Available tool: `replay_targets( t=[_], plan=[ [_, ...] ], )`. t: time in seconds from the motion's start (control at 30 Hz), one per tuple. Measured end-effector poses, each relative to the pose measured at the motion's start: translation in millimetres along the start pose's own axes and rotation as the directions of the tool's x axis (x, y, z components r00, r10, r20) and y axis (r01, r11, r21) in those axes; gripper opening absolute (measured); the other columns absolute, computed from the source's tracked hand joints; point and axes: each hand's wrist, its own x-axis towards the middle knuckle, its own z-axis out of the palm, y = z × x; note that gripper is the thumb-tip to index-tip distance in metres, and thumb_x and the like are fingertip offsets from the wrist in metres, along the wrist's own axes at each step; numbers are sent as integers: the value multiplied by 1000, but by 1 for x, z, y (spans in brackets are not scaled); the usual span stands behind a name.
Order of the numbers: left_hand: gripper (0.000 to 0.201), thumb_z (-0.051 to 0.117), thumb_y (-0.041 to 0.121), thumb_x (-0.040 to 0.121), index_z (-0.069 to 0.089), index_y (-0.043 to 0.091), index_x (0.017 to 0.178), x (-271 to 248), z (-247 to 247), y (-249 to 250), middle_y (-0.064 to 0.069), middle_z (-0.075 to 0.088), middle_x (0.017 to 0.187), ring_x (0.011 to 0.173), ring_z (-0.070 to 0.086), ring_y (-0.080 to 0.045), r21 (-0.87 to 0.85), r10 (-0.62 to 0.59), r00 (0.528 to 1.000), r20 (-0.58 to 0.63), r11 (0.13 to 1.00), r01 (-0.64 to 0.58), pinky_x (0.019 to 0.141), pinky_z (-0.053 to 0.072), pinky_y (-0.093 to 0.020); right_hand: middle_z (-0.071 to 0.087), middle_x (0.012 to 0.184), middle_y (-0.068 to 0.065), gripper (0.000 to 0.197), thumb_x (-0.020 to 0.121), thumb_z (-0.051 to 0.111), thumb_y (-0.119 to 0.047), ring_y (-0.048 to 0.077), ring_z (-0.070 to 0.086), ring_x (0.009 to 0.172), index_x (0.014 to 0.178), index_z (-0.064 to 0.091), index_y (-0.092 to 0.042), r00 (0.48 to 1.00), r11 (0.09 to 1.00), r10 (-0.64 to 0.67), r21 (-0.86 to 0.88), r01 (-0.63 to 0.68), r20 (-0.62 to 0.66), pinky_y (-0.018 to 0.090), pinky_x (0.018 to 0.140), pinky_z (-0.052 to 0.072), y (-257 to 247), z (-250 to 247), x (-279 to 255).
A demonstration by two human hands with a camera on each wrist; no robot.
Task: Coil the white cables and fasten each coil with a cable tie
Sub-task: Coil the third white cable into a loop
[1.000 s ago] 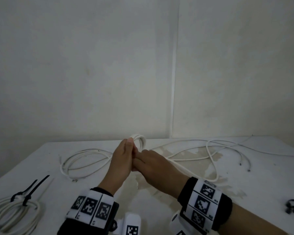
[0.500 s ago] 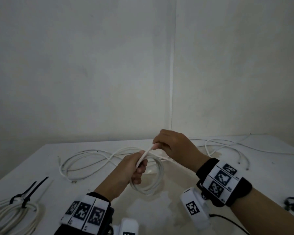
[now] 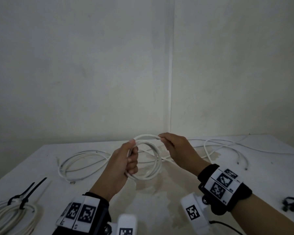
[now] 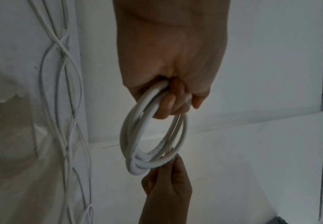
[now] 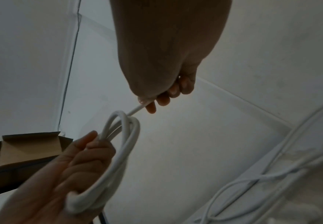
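Note:
My left hand (image 3: 128, 162) grips a small coil of white cable (image 3: 155, 162) held upright above the table, fingers curled round several loops (image 4: 152, 136). My right hand (image 3: 172, 145) pinches the running strand of the same cable (image 3: 146, 136) at the top of the coil, arching it toward the left thumb. In the right wrist view the strand (image 5: 135, 111) leaves my right fingertips and meets the coil (image 5: 122, 145). The rest of this cable trails right across the table.
Loose white cable (image 3: 80, 162) lies at left centre, more loose cable (image 3: 227, 150) at back right. A finished coil (image 3: 10, 216) bound with a black cable tie (image 3: 26, 195) sits at front left. Black ties (image 3: 293, 204) lie at the right edge. White walls stand behind the table (image 3: 176, 200).
My hands parted from a clasp. The left lifted the coil slightly while the right carried a new strand up and over toward the left thumb, adding a loop.

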Motion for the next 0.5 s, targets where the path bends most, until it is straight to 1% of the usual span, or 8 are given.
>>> replay_targets(
  t=[0.07,0.13,0.27,0.37,0.4,0.43,0.47,0.5],
  plan=[
    [36,38,28,96,42,12,64,2,-2,1,8,25,41,30,19,-3,-56,15,1000,-12,998,-16,31,22,-15,54,70,-16,28,97,41,-18,-6,50,67,103,63,-2,998,998,58,23,-59,33,9,61,35,-6,2,-6],
    [36,38,28,95,42,12,64,3,-2,-1,8,25,41,29,19,-2,-106,23,1000,-17,994,-25,30,22,-14,46,68,-19,24,98,42,-15,-10,49,66,103,63,-4,993,993,98,51,-102,72,8,61,35,-12,3,-10],
    [36,37,29,95,41,12,64,3,-1,-5,8,25,40,27,19,-2,-145,12,1000,-12,989,-14,30,21,-14,40,72,-10,22,94,50,-16,-1,42,64,103,69,-9,978,983,177,20,-180,114,9,65,34,-18,0,-9],
    [36,37,29,95,40,13,63,3,0,-2,8,25,40,27,19,-2,-171,16,1000,-7,985,-16,30,21,-15,53,77,0,23,95,47,-12,5,46,66,99,69,-6,947,949,290,85,-303,138,6,62,35,-25,-1,-10],
    [37,37,29,95,40,13,62,3,0,0,9,25,39,27,19,-2,-193,18,1000,-9,981,-19,30,22,-15,55,79,2,26,96,43,-12,7,49,66,94,68,-5,921,908,357,174,-381,155,6,61,38,-28,-2,-10],
    [37,37,29,95,40,14,62,3,1,2,9,25,39,27,19,-2,-208,21,1000,-10,978,-23,30,22,-14,57,78,3,29,97,39,-14,8,52,65,89,66,-5,885,835,422,297,-463,196,7,62,42,-34,-2,-11],
    [37,37,30,95,40,14,62,3,1,3,9,25,39,27,19,-2,-208,26,1000,-10,978,-27,30,22,-14,60,76,3,33,98,36,-17,10,56,65,86,64,-4,851,742,463,418,-524,246,12,65,47,-39,-3,-11],
    [37,37,30,95,40,14,62,3,2,4,9,25,39,27,20,-2,-201,31,999,-11,979,-33,30,22,-14,63,75,5,37,99,36,-24,13,59,67,84,64,-4,836,671,473,501,-547,279,19,70,50,-43,-3,-11]
  ],
)
